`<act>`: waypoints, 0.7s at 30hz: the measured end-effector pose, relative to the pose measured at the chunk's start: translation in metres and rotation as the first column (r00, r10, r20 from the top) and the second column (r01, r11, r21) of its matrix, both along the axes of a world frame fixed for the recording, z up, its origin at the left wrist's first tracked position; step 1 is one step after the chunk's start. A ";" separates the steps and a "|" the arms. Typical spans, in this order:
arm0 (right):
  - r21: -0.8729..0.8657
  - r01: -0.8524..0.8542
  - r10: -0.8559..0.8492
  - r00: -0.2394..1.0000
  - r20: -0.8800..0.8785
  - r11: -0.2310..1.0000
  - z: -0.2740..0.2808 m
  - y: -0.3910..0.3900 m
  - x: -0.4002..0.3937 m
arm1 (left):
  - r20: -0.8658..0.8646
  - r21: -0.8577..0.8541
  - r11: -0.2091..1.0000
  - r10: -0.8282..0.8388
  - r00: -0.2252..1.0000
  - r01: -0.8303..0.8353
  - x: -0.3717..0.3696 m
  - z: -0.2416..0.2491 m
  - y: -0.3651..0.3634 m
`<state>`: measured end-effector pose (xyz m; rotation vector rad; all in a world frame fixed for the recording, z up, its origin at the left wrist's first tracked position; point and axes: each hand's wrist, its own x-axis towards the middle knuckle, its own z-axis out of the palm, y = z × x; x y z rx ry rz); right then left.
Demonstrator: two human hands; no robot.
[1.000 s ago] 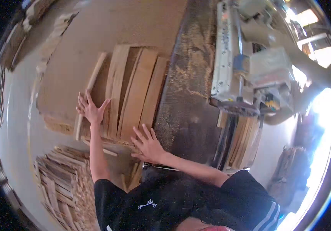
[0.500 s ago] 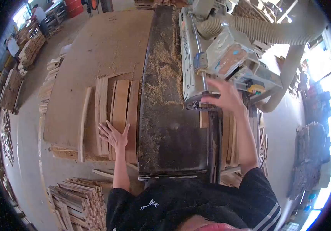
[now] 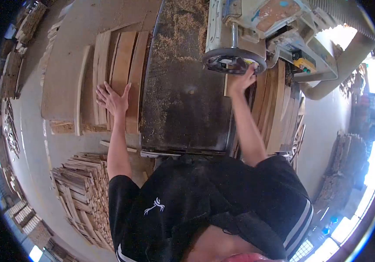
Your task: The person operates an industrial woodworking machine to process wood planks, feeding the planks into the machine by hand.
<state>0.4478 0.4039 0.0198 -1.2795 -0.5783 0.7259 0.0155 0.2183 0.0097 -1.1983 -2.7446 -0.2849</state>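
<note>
My left hand (image 3: 114, 102) lies with its fingers spread on several wooden boards (image 3: 122, 56) laid side by side. It does not grip any of them. My right hand (image 3: 243, 81) is at the near right edge of a round black handwheel (image 3: 216, 56), its fingers closed on the rim. The wheel sits at the front end of a pale woodworking machine (image 3: 216, 22). Part of the thumb and fingers is hard to make out against the rim.
Sawdust covers the dark machine table (image 3: 185, 109) between my arms. More boards (image 3: 275, 113) lie right of it. A stack of cut strips (image 3: 87, 187) stands at lower left. A thick dust hose (image 3: 349, 65) runs down at upper right.
My right hand has gone from open beside the handwheel to closed on its rim. The view has tilted down, so machine and boards sit higher. My left hand stays spread on the boards.
</note>
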 end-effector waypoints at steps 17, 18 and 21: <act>0.543 -0.267 0.183 -0.749 -0.636 0.796 0.253 -0.089 -0.093 | 0.060 -0.117 0.989 0.097 0.993 -0.089 -0.004 -0.002 0.016; 0.541 -0.270 0.178 -0.750 -0.637 0.796 0.251 -0.094 -0.083 | 0.060 -0.120 0.988 0.101 0.993 -0.094 0.003 -0.010 0.010; 0.314 -0.743 0.716 0.662 0.220 0.591 0.246 -0.092 -0.045 | -0.002 -0.009 1.000 -0.029 1.000 0.029 0.031 -0.021 -0.013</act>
